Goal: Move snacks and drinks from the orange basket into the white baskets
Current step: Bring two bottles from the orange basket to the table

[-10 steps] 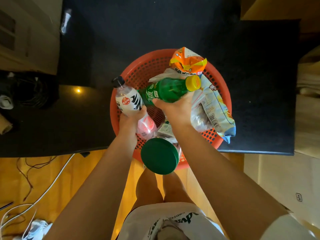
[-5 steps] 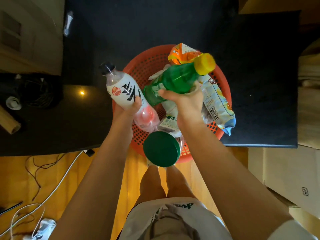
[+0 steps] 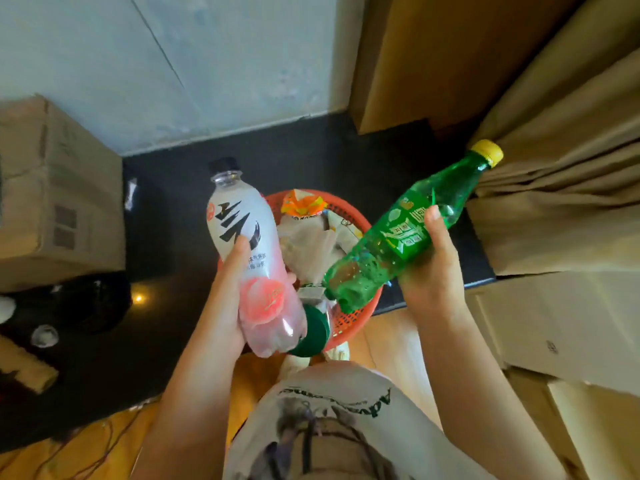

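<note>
My left hand point(image 3: 227, 299) grips a white and pink drink bottle point(image 3: 249, 251) with a black cap, held upright above the orange basket point(image 3: 363, 306). My right hand point(image 3: 431, 271) holds a green soda bottle point(image 3: 401, 230) with a yellow cap, tilted up to the right over the basket's right rim. The basket sits on a black surface point(image 3: 329, 157) and still holds an orange snack bag point(image 3: 301, 204), clear wrapped packets point(image 3: 311, 247) and a jar with a green lid point(image 3: 311, 332). No white basket is in view.
A cardboard box point(image 3: 52, 195) stands at the left and stacked boxes point(image 3: 561, 323) at the right. A beige curtain point(image 3: 561, 161) hangs at the right, close to the green bottle's cap. Cables point(image 3: 86, 445) lie on the wooden floor at the lower left.
Both bottles have been lifted up out of the basket and apart, the green one swinging right. The view has tilted up, so the wall and curtain now show.
</note>
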The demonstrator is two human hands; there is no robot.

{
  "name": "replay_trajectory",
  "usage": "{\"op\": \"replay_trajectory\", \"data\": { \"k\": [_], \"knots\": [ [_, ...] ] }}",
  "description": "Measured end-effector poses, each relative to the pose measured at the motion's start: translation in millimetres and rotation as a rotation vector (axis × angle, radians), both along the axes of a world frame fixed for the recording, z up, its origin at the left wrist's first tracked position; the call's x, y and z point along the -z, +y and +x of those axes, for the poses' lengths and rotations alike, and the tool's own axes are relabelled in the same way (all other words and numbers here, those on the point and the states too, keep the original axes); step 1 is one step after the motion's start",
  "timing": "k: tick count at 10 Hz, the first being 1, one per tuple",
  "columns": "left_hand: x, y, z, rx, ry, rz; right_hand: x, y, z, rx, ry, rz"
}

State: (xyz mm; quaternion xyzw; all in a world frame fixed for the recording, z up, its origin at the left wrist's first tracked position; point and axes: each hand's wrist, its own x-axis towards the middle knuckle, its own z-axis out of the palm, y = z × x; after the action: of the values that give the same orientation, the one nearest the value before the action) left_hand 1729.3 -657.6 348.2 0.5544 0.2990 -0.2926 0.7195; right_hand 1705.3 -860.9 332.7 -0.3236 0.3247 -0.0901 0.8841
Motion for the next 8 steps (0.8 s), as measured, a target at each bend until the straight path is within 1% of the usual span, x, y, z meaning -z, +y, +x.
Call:
{"op": "replay_trajectory", "data": {
  "k": [1,2,3,4,5,6,7,8],
  "knots": [
    [-12,-5,-6,0.070,0.002,0.010,-11,2,-32,-0.015,-0.008,0.135],
    [-30,-23,0,0.121,-0.022,0.078,-19,22,-72,0.069,0.012,0.140],
    [-48,-17,-4,0.239,-0.061,-0.019,-10,44,-105,0.205,0.097,0.103],
    [-49,-23,-20,0.522,0.010,0.012,-15,64,-141,0.350,0.110,0.061],
    [-53,-22,-36,0.786,-0.078,-0.099,-21,83,-183,0.446,0.153,-0.010],
    [-60,-28,-62,0.988,-0.070,-0.182,-26,102,-230,0.598,0.195,-0.022],
    [-56,-35,-93,1.197,0.077,-0.220,-33,125,-276,0.768,0.213,-0.051],
    [-48,-44,-132,1.354,0.079,-0.282,-37,152,-322,0.948,0.232,-0.049]
  ]
}}
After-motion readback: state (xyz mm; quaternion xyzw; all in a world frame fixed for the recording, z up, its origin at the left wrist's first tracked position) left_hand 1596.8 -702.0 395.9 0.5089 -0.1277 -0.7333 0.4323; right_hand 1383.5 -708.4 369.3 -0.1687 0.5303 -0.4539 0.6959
